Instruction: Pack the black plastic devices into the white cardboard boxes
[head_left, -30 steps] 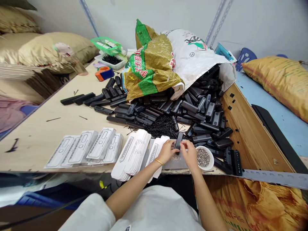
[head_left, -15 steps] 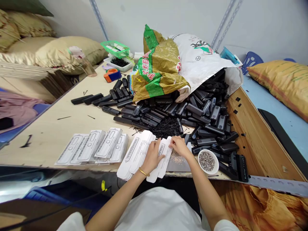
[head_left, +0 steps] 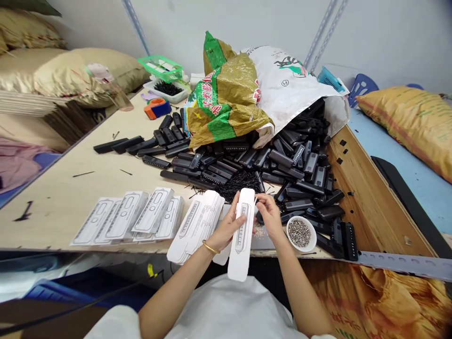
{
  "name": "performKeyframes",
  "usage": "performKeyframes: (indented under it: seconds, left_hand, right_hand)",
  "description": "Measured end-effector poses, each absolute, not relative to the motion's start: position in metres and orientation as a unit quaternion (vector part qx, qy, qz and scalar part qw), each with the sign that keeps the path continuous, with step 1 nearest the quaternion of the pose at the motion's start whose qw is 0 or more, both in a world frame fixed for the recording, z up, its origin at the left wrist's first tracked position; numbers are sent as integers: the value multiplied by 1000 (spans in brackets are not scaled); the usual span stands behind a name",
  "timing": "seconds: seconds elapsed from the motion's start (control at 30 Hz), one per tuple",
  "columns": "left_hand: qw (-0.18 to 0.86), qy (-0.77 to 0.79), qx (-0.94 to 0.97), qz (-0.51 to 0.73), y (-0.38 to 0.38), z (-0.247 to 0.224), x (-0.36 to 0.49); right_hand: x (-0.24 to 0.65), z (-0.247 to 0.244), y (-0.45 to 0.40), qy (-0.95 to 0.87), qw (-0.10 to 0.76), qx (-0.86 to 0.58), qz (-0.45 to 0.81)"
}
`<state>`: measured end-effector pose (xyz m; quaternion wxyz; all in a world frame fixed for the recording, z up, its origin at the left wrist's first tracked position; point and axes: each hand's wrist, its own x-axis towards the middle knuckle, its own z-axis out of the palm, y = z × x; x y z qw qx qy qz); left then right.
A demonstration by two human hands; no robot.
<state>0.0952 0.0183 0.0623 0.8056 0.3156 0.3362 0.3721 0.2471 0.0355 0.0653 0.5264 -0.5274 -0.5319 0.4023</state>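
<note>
My left hand [head_left: 226, 230] grips a flat white printed carton [head_left: 240, 263], its thumb across the printed front, and holds it raised at the table's front edge. At the carton's upper right edge, my right hand [head_left: 270, 217] pinches a narrow side strip between thumb and fingers. Left of it lies a fanned stack of flat cartons [head_left: 192, 221]. Farther left are several filled-out white boxes [head_left: 125, 214] with a printed outline. A white bowl of small metal pieces [head_left: 301, 234] stands right of my right hand.
A large heap of black plastic cases [head_left: 296, 174] spreads over the table [head_left: 84, 155], with thin black sticks [head_left: 240, 186] in front. Behind it lie a gold-green bag [head_left: 226, 99] and a white sack [head_left: 282, 89]. An orange-blue tape roll [head_left: 157, 108] sits farther left.
One flat carton has been lifted from the small pile between my hands and turned upright. My right hand has shifted right, to the carton's side edge. The view has moved slightly.
</note>
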Motion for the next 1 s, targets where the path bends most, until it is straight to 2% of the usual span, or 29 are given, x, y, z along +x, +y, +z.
performKeyframes:
  seconds: [0.1, 0.23, 0.37, 0.47, 0.6, 0.7, 1.0]
  left_hand:
    - [746, 372, 387, 394, 16, 58, 100]
    - [664, 412, 479, 401, 10, 51, 107]
    - [726, 417, 383, 391, 10, 52, 111]
    - [759, 424, 343, 357, 12, 54, 111]
    - [681, 459, 455, 343, 9, 54, 111]
    - [618, 481, 512, 351, 6, 53, 111]
    - [611, 486, 525, 339, 12, 53, 103]
  right_hand:
    - [233, 54, 21, -529, 499, -547, 413]
    - [227, 47, 12, -487, 529, -570, 397]
    - [227, 54, 13, -432, 564, -541, 450]
    - [228, 59, 16, -403, 544, -517, 524]
    - [231, 58, 25, -332, 566, -502, 564]
    - [232, 56, 29, -306, 546, -504, 596]
    - [224, 42, -3, -362, 558, -522, 534]
